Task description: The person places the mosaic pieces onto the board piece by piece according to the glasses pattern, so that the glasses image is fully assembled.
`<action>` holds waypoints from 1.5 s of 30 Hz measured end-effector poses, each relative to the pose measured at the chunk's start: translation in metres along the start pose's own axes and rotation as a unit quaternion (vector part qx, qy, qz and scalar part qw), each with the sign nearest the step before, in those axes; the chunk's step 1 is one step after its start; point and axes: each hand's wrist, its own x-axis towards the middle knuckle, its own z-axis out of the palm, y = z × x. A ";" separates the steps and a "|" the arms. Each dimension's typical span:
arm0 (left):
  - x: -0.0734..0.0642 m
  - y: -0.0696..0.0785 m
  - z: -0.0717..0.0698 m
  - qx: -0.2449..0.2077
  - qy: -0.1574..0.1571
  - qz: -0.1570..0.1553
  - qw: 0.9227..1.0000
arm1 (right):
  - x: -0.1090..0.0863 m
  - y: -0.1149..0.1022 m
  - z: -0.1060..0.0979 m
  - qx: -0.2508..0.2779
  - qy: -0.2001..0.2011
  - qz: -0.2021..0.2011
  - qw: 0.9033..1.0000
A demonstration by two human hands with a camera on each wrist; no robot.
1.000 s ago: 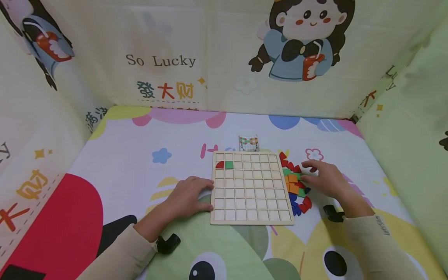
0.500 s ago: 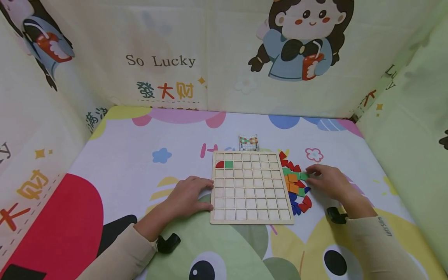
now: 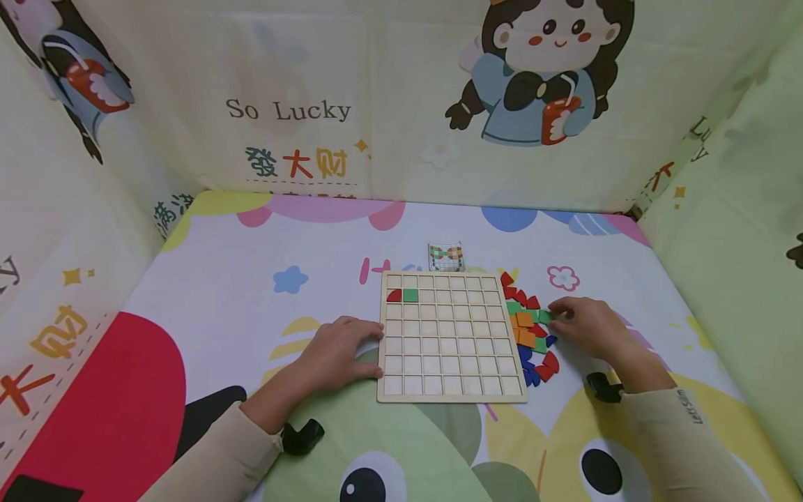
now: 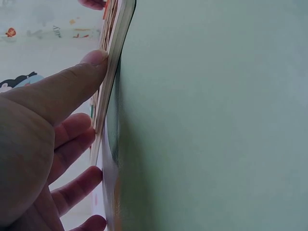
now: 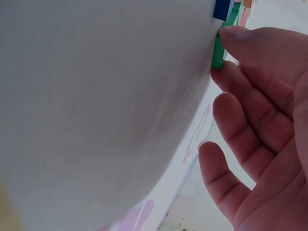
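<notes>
A wooden grid board (image 3: 452,399) lies on the printed cloth, with a red curved-edge tile (image 3: 394,295) and a green square tile (image 3: 410,295) in its second row. My left hand (image 3: 335,354) rests against the board's left edge, thumb and fingertips touching the rim. Right of the board, my right hand (image 3: 591,326) is at the outer side of a loose heap of coloured tiles. Its thumb and forefinger pinch a green tile (image 5: 219,52) by opposite edges in the right wrist view; the other fingers are loosely bent below.
Orange tiles (image 3: 524,320), blue tiles (image 3: 531,375) and red tiles (image 3: 549,364) crowd along the board's right edge, some overlapping. A small pattern card (image 3: 446,257) stands behind the board's far edge. Printed cloth walls (image 3: 401,104) rise at the back and both sides.
My right hand has shifted slightly right from over the heap, drawing a green tile to its outer edge, and has stayed there over the last half second. The left hand has not moved.
</notes>
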 end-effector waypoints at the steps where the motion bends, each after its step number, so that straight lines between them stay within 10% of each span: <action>1: 0.000 0.000 0.000 -0.001 0.000 0.000 1.000 | 0.000 0.000 0.000 -0.001 -0.001 -0.001 1.000; 22: -0.002 0.000 -0.001 -0.002 0.005 0.005 1.000 | -0.003 -0.005 -0.007 -0.027 0.017 -0.020 0.999; 45: -0.001 0.001 0.000 -0.003 0.001 -0.001 1.000 | 0.011 -0.069 0.007 -0.037 0.035 -0.106 0.993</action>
